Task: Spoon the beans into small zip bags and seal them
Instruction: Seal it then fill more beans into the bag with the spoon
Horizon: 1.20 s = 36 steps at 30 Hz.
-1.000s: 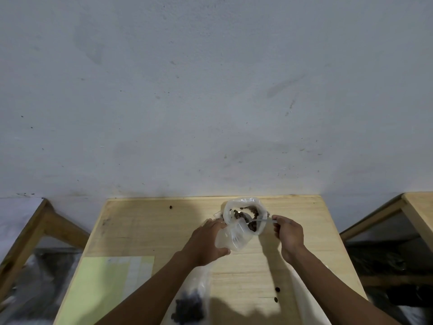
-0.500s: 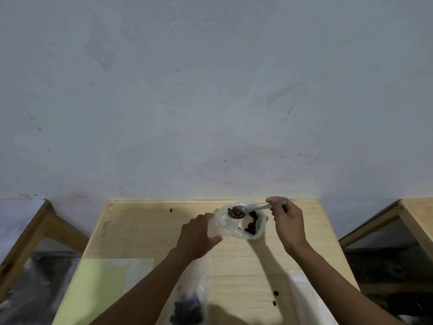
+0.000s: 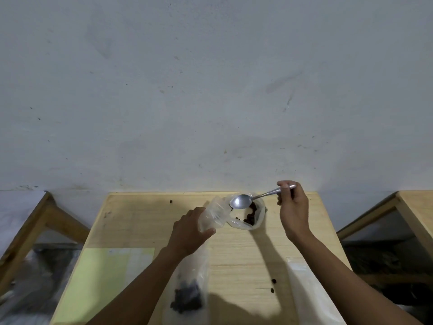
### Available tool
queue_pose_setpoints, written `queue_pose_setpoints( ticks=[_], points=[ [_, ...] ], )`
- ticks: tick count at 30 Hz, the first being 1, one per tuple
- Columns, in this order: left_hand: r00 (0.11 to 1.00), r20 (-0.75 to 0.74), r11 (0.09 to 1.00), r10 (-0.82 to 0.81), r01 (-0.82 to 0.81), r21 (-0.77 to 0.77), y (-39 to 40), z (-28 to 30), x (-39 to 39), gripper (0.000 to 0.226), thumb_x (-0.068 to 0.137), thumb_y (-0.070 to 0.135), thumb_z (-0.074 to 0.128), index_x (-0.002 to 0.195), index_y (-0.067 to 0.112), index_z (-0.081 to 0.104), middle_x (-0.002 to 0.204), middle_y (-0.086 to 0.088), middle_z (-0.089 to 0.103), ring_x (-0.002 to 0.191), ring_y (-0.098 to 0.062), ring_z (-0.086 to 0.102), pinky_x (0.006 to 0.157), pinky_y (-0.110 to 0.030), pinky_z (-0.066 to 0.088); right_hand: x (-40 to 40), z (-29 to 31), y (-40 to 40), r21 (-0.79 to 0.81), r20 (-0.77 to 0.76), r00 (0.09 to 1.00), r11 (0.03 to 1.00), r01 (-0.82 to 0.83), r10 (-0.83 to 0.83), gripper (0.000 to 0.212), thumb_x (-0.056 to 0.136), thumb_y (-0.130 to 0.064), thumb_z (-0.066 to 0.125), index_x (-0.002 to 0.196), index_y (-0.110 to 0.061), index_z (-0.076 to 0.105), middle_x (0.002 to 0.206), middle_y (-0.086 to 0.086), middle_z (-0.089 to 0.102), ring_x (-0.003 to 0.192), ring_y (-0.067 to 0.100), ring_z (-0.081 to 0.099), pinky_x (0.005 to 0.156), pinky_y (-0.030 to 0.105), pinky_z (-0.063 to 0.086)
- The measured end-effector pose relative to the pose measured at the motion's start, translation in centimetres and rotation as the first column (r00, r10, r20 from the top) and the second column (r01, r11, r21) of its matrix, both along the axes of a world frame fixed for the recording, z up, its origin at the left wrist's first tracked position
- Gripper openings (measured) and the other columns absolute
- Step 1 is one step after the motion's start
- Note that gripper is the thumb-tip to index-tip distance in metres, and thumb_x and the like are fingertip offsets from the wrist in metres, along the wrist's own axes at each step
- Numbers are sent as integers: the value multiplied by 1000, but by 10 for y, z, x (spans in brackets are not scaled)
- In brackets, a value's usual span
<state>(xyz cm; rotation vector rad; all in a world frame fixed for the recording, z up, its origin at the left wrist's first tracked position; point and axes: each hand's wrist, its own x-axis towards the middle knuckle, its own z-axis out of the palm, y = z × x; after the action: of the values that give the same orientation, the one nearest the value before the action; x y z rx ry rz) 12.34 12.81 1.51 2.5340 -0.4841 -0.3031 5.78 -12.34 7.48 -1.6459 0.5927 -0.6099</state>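
Note:
A clear plastic bag of dark beans (image 3: 250, 216) lies open at the far middle of the wooden table (image 3: 234, 249). My right hand (image 3: 293, 207) pinches the handle of a metal spoon (image 3: 241, 201), whose bowl hovers over the bag's mouth and looks empty. My left hand (image 3: 189, 228) grips a small clear zip bag (image 3: 214, 215), held just left of the bean bag with its mouth toward the spoon. Another clear bag with dark beans inside (image 3: 187, 296) lies under my left forearm near the front edge.
A pale green sheet (image 3: 105, 277) covers the table's front left. Flat clear plastic (image 3: 311, 299) lies at the front right under my right arm. Loose beans (image 3: 273, 285) sit on the wood, one more (image 3: 170, 201) near the far edge. Wooden frames stand at both sides; a wall is behind.
My right hand lifted the spoon out of the bean bag, up and to the right. Half a second ago its bowl carried beans; now it looks empty. My left hand stayed put with the small bag.

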Motion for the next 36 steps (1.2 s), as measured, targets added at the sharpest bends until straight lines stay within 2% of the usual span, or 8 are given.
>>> queue_pose_setpoints(
  ticks=[3,9,18,24,29,32,34,36],
  points=[
    [998,-14,997,61,-62,-48,10,-2,-3,67,77,56,68,132,24,46,122,4,59,103,-16,58,92,-37,48,-8,-27,-17,170,-99,990,978,121,-105,24,102,-15,42,88,-19,61,79,3,54,68,18,47,68,34,41],
    [994,-35,990,101,-104,-92,18,3,-8,71,76,58,69,132,22,46,122,4,59,105,-18,58,93,-43,50,-37,-99,-30,142,-366,925,977,161,-100,24,99,-13,42,89,-18,63,80,6,58,78,25,52,70,38,42],
    [993,-63,988,96,-102,-114,10,11,-11,76,69,65,64,131,26,45,122,7,59,108,-16,56,92,-45,49,-49,-116,-23,172,-417,908,984,47,30,20,100,-14,46,93,-11,65,84,6,63,75,20,55,70,36,44],
    [994,-83,991,73,-82,-102,3,13,-13,78,67,68,62,131,28,44,124,7,58,108,-15,56,92,-45,50,-53,-120,-29,32,-535,844,996,79,-49,20,91,-21,63,107,-10,59,95,11,70,86,27,66,73,34,50],
    [996,-74,993,40,-48,-110,-6,18,-16,76,66,66,61,130,28,45,121,8,59,106,-15,56,93,-45,48,-52,-107,-41,-156,-735,678,970,-185,11,39,96,-42,50,125,-18,58,113,13,70,104,32,62,80,35,45],
    [999,-41,995,28,-32,-100,-12,20,-16,71,69,61,65,129,29,45,120,9,58,105,-15,57,92,-42,48,-46,-81,-34,-113,-662,744,971,-212,85,45,94,-51,52,125,-20,59,102,11,72,89,26,66,79,35,48],
    [999,-26,995,29,-31,-94,-18,23,-17,68,72,57,67,130,29,44,120,9,58,106,-16,56,92,-41,47,-38,-51,-15,64,-514,814,959,-276,268,50,84,-58,59,114,-18,66,82,5,72,68,14,63,68,30,50],
    [1000,-14,996,27,-28,-84,-26,28,-17,67,73,56,67,130,29,45,119,8,59,106,-17,56,91,-39,46,-29,-25,7,176,-390,810,899,-401,438,59,78,-64,65,112,-16,67,83,8,69,71,10,60,69,26,48]
  ],
)
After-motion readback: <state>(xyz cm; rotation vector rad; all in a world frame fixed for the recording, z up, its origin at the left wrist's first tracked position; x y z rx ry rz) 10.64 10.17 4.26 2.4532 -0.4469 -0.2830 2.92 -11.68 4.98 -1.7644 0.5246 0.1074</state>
